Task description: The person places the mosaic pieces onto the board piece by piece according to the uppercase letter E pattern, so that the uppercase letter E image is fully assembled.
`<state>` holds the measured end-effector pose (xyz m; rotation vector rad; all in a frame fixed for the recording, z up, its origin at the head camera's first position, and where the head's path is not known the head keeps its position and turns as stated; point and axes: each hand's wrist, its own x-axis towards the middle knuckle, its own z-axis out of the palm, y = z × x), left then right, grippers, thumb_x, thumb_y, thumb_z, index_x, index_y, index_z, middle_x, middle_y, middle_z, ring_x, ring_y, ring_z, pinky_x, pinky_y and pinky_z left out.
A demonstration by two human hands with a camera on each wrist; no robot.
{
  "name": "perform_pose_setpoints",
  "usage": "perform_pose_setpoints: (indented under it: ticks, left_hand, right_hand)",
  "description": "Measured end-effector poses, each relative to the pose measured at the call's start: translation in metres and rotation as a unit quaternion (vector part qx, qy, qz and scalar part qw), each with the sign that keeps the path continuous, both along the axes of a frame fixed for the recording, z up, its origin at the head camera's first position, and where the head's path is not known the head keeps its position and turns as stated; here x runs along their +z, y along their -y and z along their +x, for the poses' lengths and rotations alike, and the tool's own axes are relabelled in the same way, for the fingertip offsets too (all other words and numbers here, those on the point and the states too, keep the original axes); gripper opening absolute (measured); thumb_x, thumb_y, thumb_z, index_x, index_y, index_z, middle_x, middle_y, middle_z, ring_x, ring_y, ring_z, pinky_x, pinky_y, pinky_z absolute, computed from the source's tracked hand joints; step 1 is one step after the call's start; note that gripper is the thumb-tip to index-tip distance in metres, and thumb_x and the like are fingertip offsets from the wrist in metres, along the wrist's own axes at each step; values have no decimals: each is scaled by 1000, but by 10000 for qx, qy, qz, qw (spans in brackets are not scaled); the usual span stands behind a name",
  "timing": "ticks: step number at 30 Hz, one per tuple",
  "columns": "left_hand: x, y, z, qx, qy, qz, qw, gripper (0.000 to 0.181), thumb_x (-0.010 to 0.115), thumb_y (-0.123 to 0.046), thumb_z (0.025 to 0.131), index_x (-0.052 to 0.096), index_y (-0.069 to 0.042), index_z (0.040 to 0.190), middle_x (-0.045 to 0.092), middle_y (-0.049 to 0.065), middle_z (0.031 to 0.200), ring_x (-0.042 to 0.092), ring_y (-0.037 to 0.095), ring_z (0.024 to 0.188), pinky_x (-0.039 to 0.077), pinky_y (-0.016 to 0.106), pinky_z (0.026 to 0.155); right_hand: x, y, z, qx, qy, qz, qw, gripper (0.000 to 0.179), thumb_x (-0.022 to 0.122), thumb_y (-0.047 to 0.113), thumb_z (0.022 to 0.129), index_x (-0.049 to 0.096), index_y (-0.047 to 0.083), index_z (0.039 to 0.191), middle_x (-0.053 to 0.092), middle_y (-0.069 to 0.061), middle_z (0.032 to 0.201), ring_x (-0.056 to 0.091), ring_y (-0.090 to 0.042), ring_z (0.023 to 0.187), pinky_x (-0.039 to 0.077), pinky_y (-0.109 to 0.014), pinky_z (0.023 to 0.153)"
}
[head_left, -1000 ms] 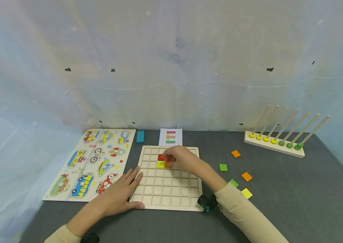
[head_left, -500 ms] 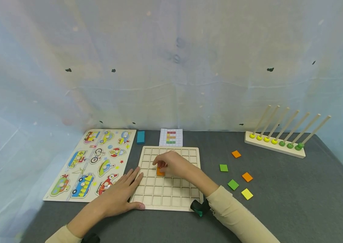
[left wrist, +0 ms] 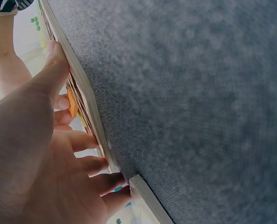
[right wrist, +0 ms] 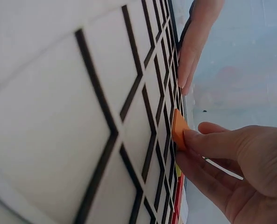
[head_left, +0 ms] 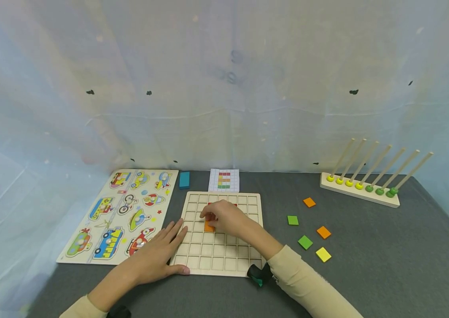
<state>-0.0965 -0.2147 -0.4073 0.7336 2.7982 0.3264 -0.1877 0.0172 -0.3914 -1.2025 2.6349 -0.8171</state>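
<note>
My right hand point(head_left: 226, 217) pinches an orange square tile point(head_left: 209, 227) at the wooden grid board point(head_left: 224, 254). In the right wrist view, thumb and fingers hold this orange tile point(right wrist: 179, 130) tilted against the grid. Beyond it, a yellow tile point(right wrist: 178, 171) and red tiles point(right wrist: 177, 196) show at the board's surface; from the head view the hand mostly covers them. My left hand point(head_left: 156, 254) rests with spread fingers along the board's left edge, its thumb at the near left corner.
Loose green point(head_left: 292, 220), orange point(head_left: 323, 232) and yellow point(head_left: 323, 254) tiles lie right of the board. Behind it sits a printed pattern card point(head_left: 224, 180) and a blue block point(head_left: 184, 179). A vehicle puzzle point(head_left: 129, 212) lies left; a pegged bead stand point(head_left: 359, 190) stands back right.
My right hand has moved left and nearer across the board, with an orange tile now at the square in front of the yellow one. The left hand stays put.
</note>
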Motion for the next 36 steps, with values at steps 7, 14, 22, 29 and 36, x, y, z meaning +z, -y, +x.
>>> perform_pose_setpoints:
  ticks: [7,14,22,29,36]
  left_hand:
    - [-1,-1,0,41,23,-16,10000,106,52,-78,80,28,-7,155,14,15,162,15,40,147,23,56,115]
    - [-1,-1,1,48,39,-39,10000,106,51,-78,80,28,-7,155,14,15,163,15,40,147,22,56,115]
    - [-1,-1,-1,50,11,-102,9999,107,50,-80,80,28,-7,155,14,14,163,16,39,147,23,55,116]
    - [0,-1,-1,41,60,-73,9999,106,51,-79,80,27,-7,155,13,15,163,15,40,147,22,56,116]
    - [1,0,-1,50,47,-88,9999,107,52,-79,80,27,-7,155,14,14,163,15,39,147,22,56,115]
  right_hand:
    - [-2,-2,3,-162,136,-19,9998,20,71,1,88,73,7,107,71,-2,98,64,-12,88,52,-21,78]
    - [0,-8,4,20,323,-36,9995,23,69,0,90,71,6,112,71,-3,104,63,-11,93,51,-21,82]
    - [10,-28,2,122,213,-304,9992,26,67,-6,88,70,2,112,71,-8,106,65,-20,96,54,-29,85]
    - [19,-68,-9,-197,62,-382,9991,26,68,-7,87,70,0,113,71,-10,106,65,-22,96,55,-34,84]
    - [17,-117,-18,-699,31,-251,9972,29,68,-7,87,68,-2,116,70,-13,107,66,-26,97,56,-38,82]
